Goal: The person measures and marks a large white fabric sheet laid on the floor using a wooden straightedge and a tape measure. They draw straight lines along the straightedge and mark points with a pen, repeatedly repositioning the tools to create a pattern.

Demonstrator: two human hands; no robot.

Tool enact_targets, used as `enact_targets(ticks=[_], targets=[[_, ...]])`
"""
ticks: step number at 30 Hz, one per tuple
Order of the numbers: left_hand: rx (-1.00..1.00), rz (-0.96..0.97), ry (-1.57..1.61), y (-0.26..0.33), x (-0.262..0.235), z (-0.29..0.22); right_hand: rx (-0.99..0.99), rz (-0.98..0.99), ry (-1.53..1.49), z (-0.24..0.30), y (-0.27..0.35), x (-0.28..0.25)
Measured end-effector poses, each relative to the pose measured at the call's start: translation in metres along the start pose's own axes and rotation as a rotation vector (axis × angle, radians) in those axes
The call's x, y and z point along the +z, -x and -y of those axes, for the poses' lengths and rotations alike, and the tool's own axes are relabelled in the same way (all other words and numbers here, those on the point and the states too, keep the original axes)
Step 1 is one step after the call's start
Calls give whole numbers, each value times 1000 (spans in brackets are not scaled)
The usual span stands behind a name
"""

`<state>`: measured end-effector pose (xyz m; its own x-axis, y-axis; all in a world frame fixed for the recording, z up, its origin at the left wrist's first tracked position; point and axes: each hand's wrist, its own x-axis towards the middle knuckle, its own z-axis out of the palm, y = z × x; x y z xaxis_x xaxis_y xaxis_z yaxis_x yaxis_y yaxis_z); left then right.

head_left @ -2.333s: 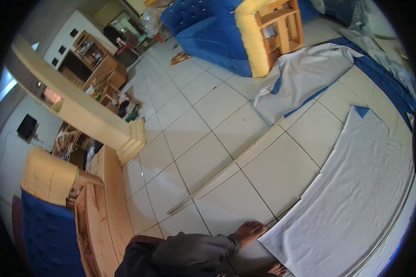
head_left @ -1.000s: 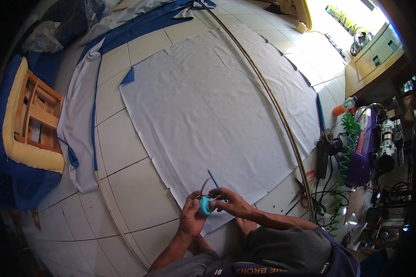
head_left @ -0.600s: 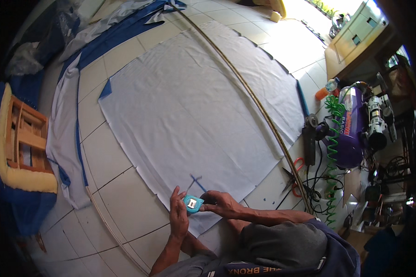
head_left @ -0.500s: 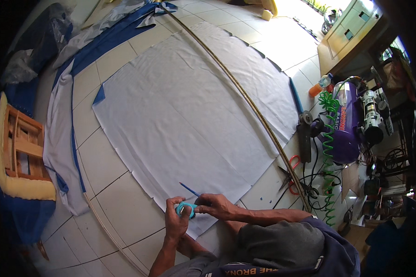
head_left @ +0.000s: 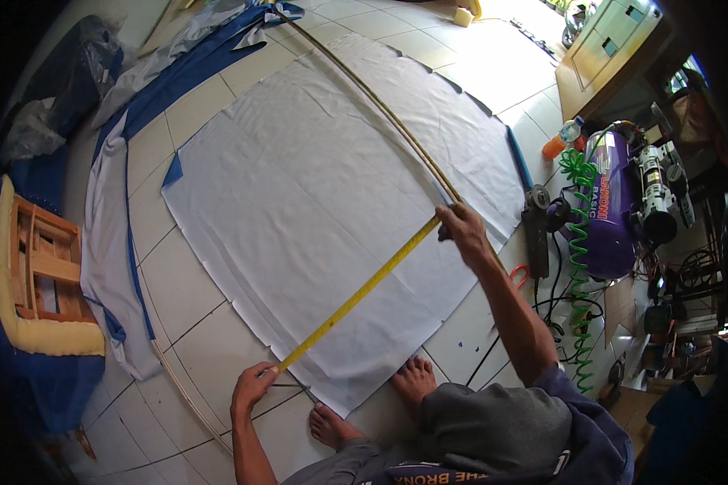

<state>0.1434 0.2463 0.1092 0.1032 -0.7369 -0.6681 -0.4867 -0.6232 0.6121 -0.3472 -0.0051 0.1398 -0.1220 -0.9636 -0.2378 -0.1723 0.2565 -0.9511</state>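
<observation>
A yellow tape measure (head_left: 356,295) runs taut and slanting across the near part of a large white cloth (head_left: 299,194) laid on the floor. My left hand (head_left: 253,390) is closed on its lower end, just off the cloth's near left edge. Farther up and to the right, my right hand (head_left: 463,233) grips the other end, beside a long thin brown rod (head_left: 396,125) lying over the cloth. A slim bluish pencil (head_left: 442,191) pokes out past the right fingers. The tape's turquoise case cannot be made out.
My bare feet (head_left: 416,380) are at the cloth's near edge. On the right lie an angle grinder (head_left: 535,234), red-handled scissors (head_left: 519,276) and a purple air compressor (head_left: 605,206) with a coiled green hose (head_left: 576,303). A padded wooden frame (head_left: 52,267) and blue-white fabric (head_left: 109,242) lie left.
The tape measure, held in its turquoise case between both hands before, is now drawn out long. My right hand has moved up and right to the rod; my left has shifted left and slightly down.
</observation>
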Motion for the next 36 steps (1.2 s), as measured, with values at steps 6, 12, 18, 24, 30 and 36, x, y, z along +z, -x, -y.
enact_targets(ticks=[6, 12, 18, 24, 30, 36], targets=[[-47, -316, -274, -32, 22, -9, -454, -412, 553, -31, -7, 20], [-77, -407, -505, -46, 38, -32, -616, 49, 874, -74, 46, 82], [-122, -441, -567, -50, 36, -30, -502, 219, 1020, -97, 40, 91], [-114, -442, -596, -52, 36, -34, -478, 232, 1025, -98, 39, 91], [-122, -461, -559, -53, 36, -36, -449, 222, 946, -88, 40, 90], [-142, -444, -579, -56, 36, -30, -469, 129, 699, -71, 51, 81]])
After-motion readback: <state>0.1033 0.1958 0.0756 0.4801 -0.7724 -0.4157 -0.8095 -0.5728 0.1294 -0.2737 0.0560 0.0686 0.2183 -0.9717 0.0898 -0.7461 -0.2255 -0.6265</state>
